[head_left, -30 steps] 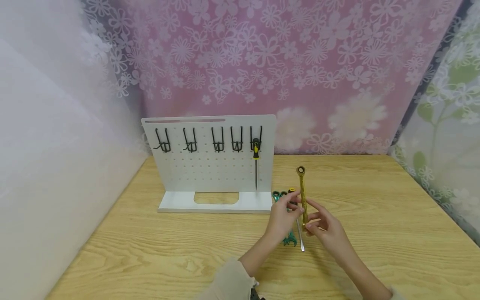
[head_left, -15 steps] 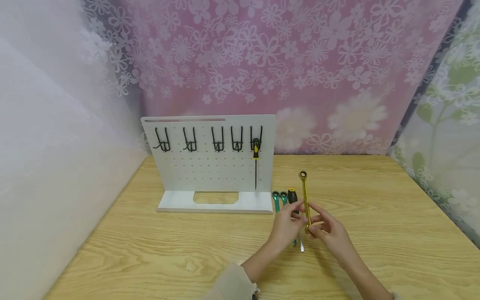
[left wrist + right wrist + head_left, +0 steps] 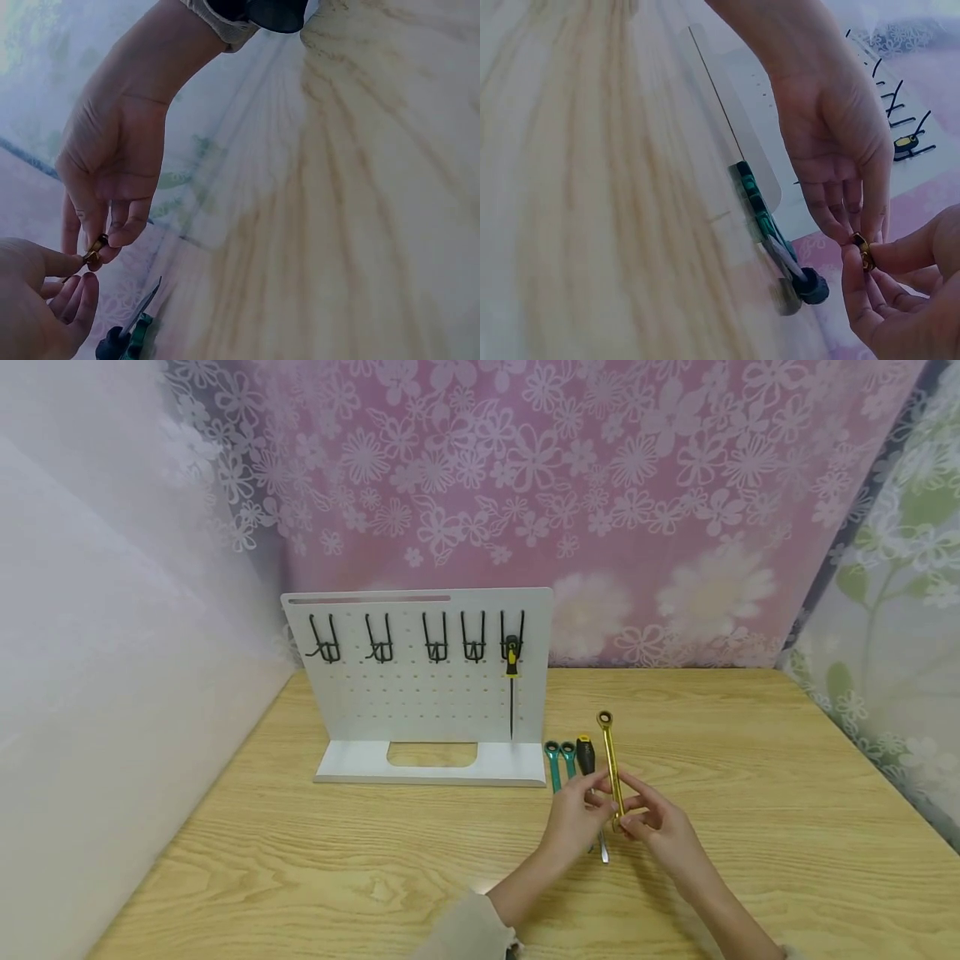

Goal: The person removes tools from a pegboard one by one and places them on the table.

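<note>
A gold ratchet wrench [image 3: 609, 760] is held above the table, ring end up and tilted slightly left, its lower end between both hands. My left hand [image 3: 573, 818] pinches it from the left, and my right hand [image 3: 663, 831] pinches it from the right near the bottom. In both wrist views the wrench [image 3: 93, 256] [image 3: 862, 252] shows end-on between the fingertips. Beside and partly behind my left hand lie two teal wrenches [image 3: 553, 766] and a black-and-yellow screwdriver [image 3: 586, 755], their middles hidden by that hand.
A white pegboard stand [image 3: 435, 710] stands on the wooden table [image 3: 300, 860] left of the hands. Several black double hooks [image 3: 437, 647] line its upper part, and a thin screwdriver [image 3: 512, 668] hangs on the rightmost. A flowered curtain [image 3: 480, 485] is behind.
Both hands have lowered the gold wrench slightly and shifted it a little right, its ring end tilting more to the left. The left hand has moved right, uncovering the black-and-yellow screwdriver handle.
</note>
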Demonstrator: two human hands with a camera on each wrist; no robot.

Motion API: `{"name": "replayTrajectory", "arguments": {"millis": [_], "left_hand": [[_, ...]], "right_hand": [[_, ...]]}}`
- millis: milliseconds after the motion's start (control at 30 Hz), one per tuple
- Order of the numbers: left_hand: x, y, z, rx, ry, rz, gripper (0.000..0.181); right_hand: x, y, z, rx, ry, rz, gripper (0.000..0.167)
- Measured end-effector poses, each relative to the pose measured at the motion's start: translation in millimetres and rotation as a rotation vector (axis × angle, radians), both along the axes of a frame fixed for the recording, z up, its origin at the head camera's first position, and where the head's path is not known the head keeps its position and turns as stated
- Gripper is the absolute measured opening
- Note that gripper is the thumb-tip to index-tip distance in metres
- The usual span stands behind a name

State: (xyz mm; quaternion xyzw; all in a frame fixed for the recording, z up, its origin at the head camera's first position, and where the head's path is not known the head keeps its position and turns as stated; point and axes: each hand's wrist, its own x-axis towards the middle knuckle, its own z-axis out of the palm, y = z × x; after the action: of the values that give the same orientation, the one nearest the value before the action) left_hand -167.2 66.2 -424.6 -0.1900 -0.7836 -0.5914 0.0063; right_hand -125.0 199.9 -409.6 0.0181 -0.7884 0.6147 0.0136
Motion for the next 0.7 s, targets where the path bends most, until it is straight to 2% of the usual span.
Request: {"name": "replayTrajectory", "arguments": {"millis": [333, 500, 700], "left_hand": [[-1.8, 2.8, -10.1, -0.052, 0.051, 0.012, 0.037], [-2.3, 2.9, -13.1, -0.074, 0.051, 0.021, 0.033], [-3.4, 2.3, -19.0, -0.067, 0.028, 0.003, 0.032]], "right_hand": [[0.7, 1.0, -6.4, 0.005, -0.039, -0.02, 0.055], [0.1, 0.3, -7.5, -0.016, -0.056, -0.034, 0.054], [0.0, 1.7, -9.8, -0.016, -0.111, -0.029, 0.053]]}}
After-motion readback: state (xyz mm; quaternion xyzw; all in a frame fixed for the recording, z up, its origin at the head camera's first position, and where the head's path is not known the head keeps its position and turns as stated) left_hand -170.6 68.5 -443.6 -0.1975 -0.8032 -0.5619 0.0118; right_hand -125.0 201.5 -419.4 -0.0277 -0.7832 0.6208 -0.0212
